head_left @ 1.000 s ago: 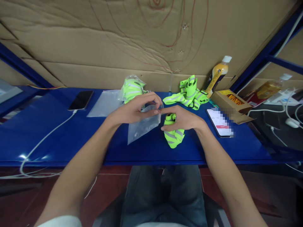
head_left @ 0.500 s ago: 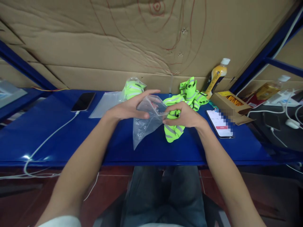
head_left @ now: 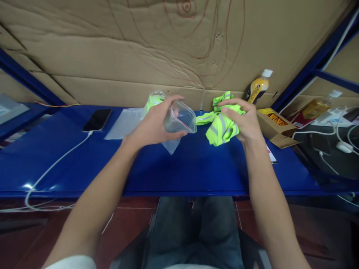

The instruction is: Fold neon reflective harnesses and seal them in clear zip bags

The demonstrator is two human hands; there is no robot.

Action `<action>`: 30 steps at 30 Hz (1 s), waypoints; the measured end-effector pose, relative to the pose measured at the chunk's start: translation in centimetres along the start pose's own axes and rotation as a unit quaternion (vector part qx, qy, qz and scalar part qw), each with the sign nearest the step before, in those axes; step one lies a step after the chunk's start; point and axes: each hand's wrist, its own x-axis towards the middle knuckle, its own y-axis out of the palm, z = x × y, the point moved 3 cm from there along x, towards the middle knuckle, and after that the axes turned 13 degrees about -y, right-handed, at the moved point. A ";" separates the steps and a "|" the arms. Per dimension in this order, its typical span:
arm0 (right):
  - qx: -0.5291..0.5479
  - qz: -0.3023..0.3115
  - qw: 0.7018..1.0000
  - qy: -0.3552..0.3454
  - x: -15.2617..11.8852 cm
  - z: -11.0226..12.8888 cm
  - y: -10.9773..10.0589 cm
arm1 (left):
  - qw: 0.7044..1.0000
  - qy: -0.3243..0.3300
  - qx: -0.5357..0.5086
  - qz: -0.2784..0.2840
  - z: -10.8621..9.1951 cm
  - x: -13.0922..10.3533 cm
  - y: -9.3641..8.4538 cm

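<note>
My left hand point(head_left: 157, 125) grips a clear plastic bag point(head_left: 182, 121), whose mouth gapes toward the right. In my right hand point(head_left: 241, 117) is a bunched neon-yellow reflective strap point(head_left: 223, 129) with grey stripes, lifted just off the table. Part of that yellow material trails left toward the bag's mouth and more lies behind my fingers. Behind my left hand rests a bagged bundle of the same yellow material point(head_left: 153, 101), partly hidden. Flat clear bags point(head_left: 123, 125) lie left of my left hand.
On the blue table point(head_left: 185, 172) a dark phone point(head_left: 97, 120) with a white cable lies at left. At right are a yellow-labelled bottle point(head_left: 258, 87), an opened cardboard box point(head_left: 277, 127) and a phone point(head_left: 271, 154) mostly behind my wrist. A cardboard sheet point(head_left: 98, 48) stands along the back.
My right hand has let go of the bag's edge, moved right and taken hold of the yellow strap. The bag's mouth has turned and now gapes wider in my left hand.
</note>
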 end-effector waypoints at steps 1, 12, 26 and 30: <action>0.021 -0.059 0.998 0.010 0.1 -0.6 -0.2 | 0.999 0.013 0.034 -0.004 -0.2 -0.1 0.3; -0.046 -0.157 0.986 0.017 -0.8 -2.4 3.9 | 0.982 0.053 0.179 -0.028 -2.3 -1.2 4.7; -0.148 -0.170 0.973 -0.055 -2.2 2.9 6.9 | 0.983 0.043 0.177 -0.019 -2.2 -1.1 5.1; -0.140 -0.173 0.973 -0.059 -2.2 2.8 7.4 | 0.982 0.003 0.187 -0.027 -2.1 -1.3 5.0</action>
